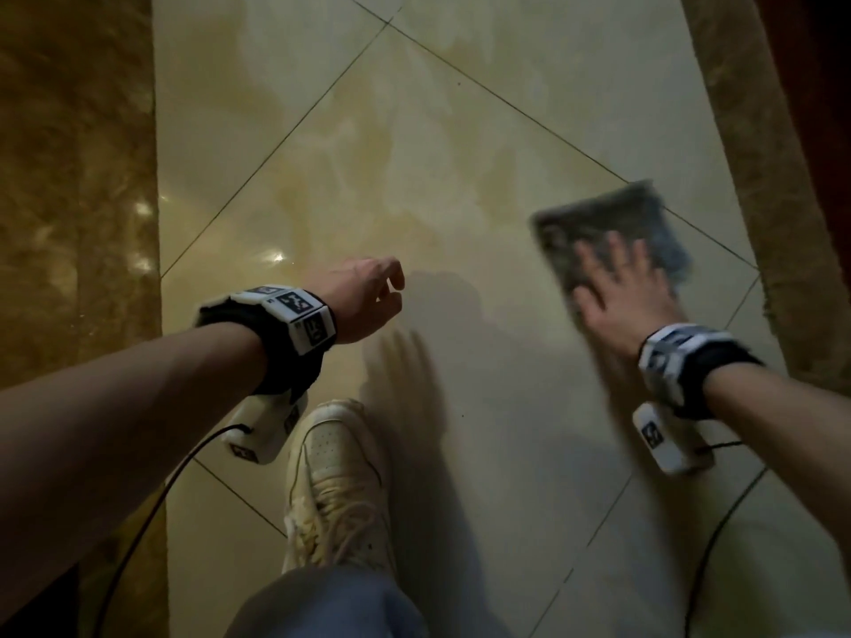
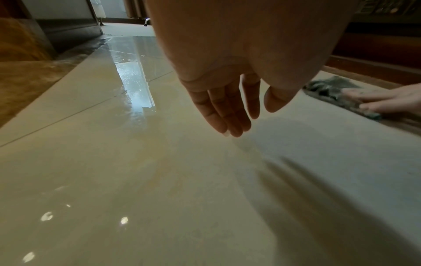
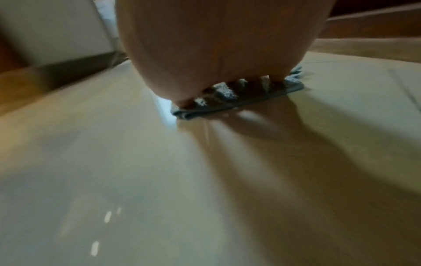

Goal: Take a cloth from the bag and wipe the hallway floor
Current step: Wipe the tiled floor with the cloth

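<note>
1. Glossy cream tiles underfoot, the hallway floor [image 1: 414,186] running away between a brown marbled border [image 1: 73,177] on the left and a matching strip [image 1: 755,168] on the right. Nearest of all, a pale sneaker [image 1: 338,481] is planted on the tile with a trouser knee [image 1: 322,605] over it. That shine looks wet, so I judge a slip is the first hazard if weight shifts onto that foot.

2. Two dark cables trail by the wrists, the left cable [image 1: 152,513] and the right cable [image 1: 718,522]. The right one hangs close to the floor near the wiping path. It could snag, or drag through moisture.

3. Mid-scene left, the left hand [image 1: 368,297] hovers above the tile, fingers [image 2: 218,111] relaxed and hanging, holding nothing and not touching the floor. With no brace, a lunge forward could tip the balance.

4. Mid-scene right, the right hand [image 1: 621,297] is flat on the folded grey-blue cloth [image 1: 612,223], fingers [image 1: 598,264] spread and pressing it to the tile, not clutching it. The cloth sits just beside the right border strip. It's blurred, so motion seems brisk. With only pressure holding it, the cloth may slide out or unfold at its near edge [image 3: 227,106].

5. Farther along, a bright wet-looking sheen [image 2: 134,84] stretches toward a doorway [image 2: 118,10]. I judge that stretch unwiped, and streaks may remain if the cloth is soaked. No bag is in view.
</note>
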`<state>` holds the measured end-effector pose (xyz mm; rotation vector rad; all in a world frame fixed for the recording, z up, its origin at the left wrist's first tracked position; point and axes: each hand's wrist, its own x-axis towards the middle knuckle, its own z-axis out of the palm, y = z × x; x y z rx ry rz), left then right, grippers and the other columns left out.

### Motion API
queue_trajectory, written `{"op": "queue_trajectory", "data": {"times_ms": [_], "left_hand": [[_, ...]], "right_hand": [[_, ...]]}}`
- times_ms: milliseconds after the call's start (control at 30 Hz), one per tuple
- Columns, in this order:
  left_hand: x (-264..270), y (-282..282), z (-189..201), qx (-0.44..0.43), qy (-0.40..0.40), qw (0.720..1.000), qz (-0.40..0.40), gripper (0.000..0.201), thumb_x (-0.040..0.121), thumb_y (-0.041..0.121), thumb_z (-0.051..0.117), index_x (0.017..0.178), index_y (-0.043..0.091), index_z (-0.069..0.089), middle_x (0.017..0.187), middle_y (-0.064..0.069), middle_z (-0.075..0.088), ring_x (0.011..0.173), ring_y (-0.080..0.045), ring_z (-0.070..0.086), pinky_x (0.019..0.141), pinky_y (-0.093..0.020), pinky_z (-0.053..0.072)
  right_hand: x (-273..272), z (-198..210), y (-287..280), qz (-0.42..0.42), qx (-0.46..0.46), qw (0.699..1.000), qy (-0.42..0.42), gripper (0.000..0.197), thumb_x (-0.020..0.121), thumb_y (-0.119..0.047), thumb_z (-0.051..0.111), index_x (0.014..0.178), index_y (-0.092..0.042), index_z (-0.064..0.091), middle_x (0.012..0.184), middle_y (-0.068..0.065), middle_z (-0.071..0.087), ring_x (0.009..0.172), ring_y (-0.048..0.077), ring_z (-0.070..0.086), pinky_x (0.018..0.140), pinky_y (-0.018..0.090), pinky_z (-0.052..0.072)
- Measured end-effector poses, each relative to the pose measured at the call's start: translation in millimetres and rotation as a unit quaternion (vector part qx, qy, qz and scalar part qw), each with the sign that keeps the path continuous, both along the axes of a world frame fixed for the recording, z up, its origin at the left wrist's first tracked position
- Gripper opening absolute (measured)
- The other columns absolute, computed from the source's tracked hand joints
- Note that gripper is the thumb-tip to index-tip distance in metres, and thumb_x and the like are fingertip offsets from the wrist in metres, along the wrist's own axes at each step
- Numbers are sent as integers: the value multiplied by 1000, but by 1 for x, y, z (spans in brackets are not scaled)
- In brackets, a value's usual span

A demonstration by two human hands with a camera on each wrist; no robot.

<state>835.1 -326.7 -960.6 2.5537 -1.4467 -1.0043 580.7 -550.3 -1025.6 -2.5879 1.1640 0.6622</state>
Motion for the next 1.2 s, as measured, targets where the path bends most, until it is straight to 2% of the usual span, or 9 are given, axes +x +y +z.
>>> {"op": "queue_trajectory", "data": {"times_ms": [100, 200, 300, 500, 600, 733, 900, 1067, 1200], "left_hand": [[4, 2, 2, -2, -2, 1000, 4, 26, 97, 30, 48, 121, 23, 57, 108, 2, 64, 85, -17, 52, 69, -24, 36], [8, 3, 4, -3, -12, 1000, 4, 27, 98, 30, 48, 122, 23, 57, 108, 2, 64, 84, -16, 50, 68, -24, 35], [10, 2, 5, -1, -14, 1000, 7, 26, 98, 31, 47, 122, 24, 56, 109, 3, 64, 85, -17, 53, 68, -25, 37], [6, -2, 4, 1, -7, 1000, -9, 27, 98, 31, 48, 123, 24, 56, 110, 3, 65, 90, -19, 59, 66, -25, 40], [6, 0, 2, 1, -1, 1000, -2, 27, 98, 33, 47, 123, 25, 56, 112, 4, 65, 98, -20, 62, 68, -23, 37], [12, 7, 0, -1, -1, 1000, 2, 27, 98, 33, 47, 122, 24, 56, 110, 4, 64, 93, -19, 59, 68, -23, 36], [23, 13, -3, 4, -8, 1000, -3, 27, 97, 32, 47, 120, 23, 57, 109, 3, 65, 83, -15, 53, 69, -25, 40], [29, 10, -2, -2, -7, 1000, 1, 26, 97, 32, 48, 119, 24, 58, 109, 3, 66, 83, -16, 54, 68, -24, 39], [26, 3, -1, -5, -9, 1000, -4, 26, 95, 32, 49, 119, 24, 59, 108, 1, 66, 93, -23, 62, 67, -25, 37]], "right_hand": [[13, 4, -15, -165, 33, 986, -7, 65, 100, -44, 34, 155, -39, 0, 164, 3, -11, 149, 35, -10, 119, 56, 1], [38, 3, 21, -142, 27, 989, -23, 66, 99, -39, 36, 155, -39, 0, 164, 5, -11, 148, 39, -11, 118, 59, 1], [52, 6, 71, 58, 13, 998, -17, 73, 98, -40, 41, 154, -41, -6, 163, 6, -17, 148, 39, -16, 117, 61, 0], [46, -4, 99, 436, 80, 897, -7, 81, 93, -45, 49, 151, -47, -8, 160, 0, -21, 145, 34, -21, 118, 57, -6], [38, -3, 62, 325, 42, 944, -29, 66, 92, -52, 36, 154, -42, 15, 163, 5, 12, 149, 39, 9, 118, 59, 14], [25, 1, -6, 17, 17, 1000, 6, 64, 101, -46, 34, 155, -39, 0, 165, 1, -11, 150, 32, -9, 120, 53, 6], [57, 5, -9, -201, 45, 979, -9, 65, 100, -41, 33, 155, -41, -1, 164, 2, -15, 148, 36, -15, 118, 57, -1], [94, 10, 78, 106, 38, 994, -5, 73, 97, -44, 40, 154, -40, -6, 163, 7, -18, 147, 40, -18, 117, 62, 1], [92, 9, 130, 368, 93, 925, 12, 79, 94, -46, 46, 153, -45, -5, 161, 2, -22, 146, 34, -23, 118, 58, -8]]}}
